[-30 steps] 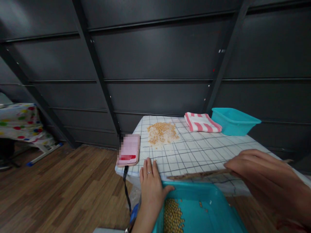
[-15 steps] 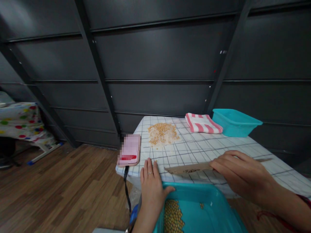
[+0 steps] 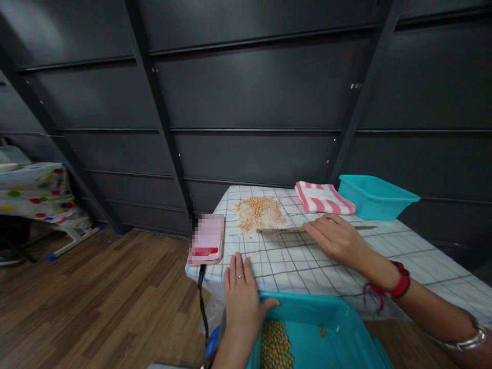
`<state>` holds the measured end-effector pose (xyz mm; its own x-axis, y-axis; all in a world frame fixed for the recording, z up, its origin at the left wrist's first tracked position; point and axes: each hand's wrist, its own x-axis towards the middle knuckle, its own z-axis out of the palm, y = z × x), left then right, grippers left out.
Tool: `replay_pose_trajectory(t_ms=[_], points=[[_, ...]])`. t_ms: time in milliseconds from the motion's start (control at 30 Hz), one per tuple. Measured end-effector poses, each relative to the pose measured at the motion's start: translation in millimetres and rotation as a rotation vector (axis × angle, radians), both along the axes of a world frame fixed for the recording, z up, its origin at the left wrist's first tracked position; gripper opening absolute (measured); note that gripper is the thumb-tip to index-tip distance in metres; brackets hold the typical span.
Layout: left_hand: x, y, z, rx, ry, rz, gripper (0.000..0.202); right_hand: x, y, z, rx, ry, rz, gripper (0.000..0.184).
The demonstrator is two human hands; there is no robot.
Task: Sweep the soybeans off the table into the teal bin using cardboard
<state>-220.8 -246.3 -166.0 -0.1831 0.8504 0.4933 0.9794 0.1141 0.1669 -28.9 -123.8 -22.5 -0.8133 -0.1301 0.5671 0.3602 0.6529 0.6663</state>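
1. Backed by a dark panelled wall (image 3: 249,87), well beyond both grips, with brown flooring (image 3: 126,287) below and left.
2. Holds a flat brown sheet (image 3: 282,230) clamped in the right grip (image 3: 338,240), with both ends jutting out past the fingers.
3. Rests the left grip (image 3: 244,302) with fingers parted on a checked cloth (image 3: 277,256), thumb over the rim of a teal basin (image 3: 326,353).
4. Shows a heap of beans and pale grains (image 3: 261,212) left of the right grip, just beyond the sheet; cannot tell whether touching.
5. Could drop beans between worktop (image 3: 434,256) and basin if pulled wide of the left thumb, or if the basin slips.
6. Could scatter grains if flicked, or ruck the cloth if pressed hard; might also buckle, being thin.
7. Carries a pink case (image 3: 207,236) left of the left grip, near the edge; beyond the right grip, a striped towel (image 3: 325,199) and second basin (image 3: 378,197).
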Motion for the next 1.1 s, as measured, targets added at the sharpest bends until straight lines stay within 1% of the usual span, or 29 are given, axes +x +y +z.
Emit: replay_pose_trajectory(t_ms=[100, 167, 267, 367, 467, 567, 700, 867, 1100], points=[[-0.2, 0.2, -0.9, 0.014, -0.015, -0.014, 0.097, -1.9, 1.7, 5.1, -0.014, 0.053, 0.007, 0.027], [-0.3, 0.7, -1.9, 0.028, -0.028, -0.016, 0.098, -3.6, -3.5, 9.4, -0.029, 0.075, 0.04, 0.026], [-0.1, 1.4, -3.3, 0.054, -0.05, -0.012, 0.099, -10.1, -13.1, 13.1, -0.063, 0.052, 0.08, 0.025], [0.2, 1.5, -3.4, 0.067, -0.057, -0.013, 0.1, -21.0, -16.5, 12.3, -0.055, 0.04, 0.092, 0.025], [0.6, 0.6, -2.2, 0.059, -0.059, -0.011, 0.099, -31.4, -13.8, 9.3, -0.031, 0.028, 0.088, 0.024], [1.1, -0.3, -0.6, 0.044, -0.069, -0.009, 0.099, -36.0, -12.6, 8.0, -0.026, 0.001, 0.088, 0.022], [1.4, -0.4, 0.8, 0.024, -0.07, 0.0, 0.099, -32.3, -19.4, 11.4, -0.023, -0.017, 0.093, 0.023], [0.9, 0.0, 0.1, 0.023, -0.055, -0.013, 0.102, -22.2, -30.0, 15.6, -0.022, -0.019, 0.132, 0.022], [1.1, 1.1, -0.1, 0.042, -0.078, -0.006, 0.085, -17.7, -36.2, 15.1, -0.09, -0.025, 0.175, 0.019]])
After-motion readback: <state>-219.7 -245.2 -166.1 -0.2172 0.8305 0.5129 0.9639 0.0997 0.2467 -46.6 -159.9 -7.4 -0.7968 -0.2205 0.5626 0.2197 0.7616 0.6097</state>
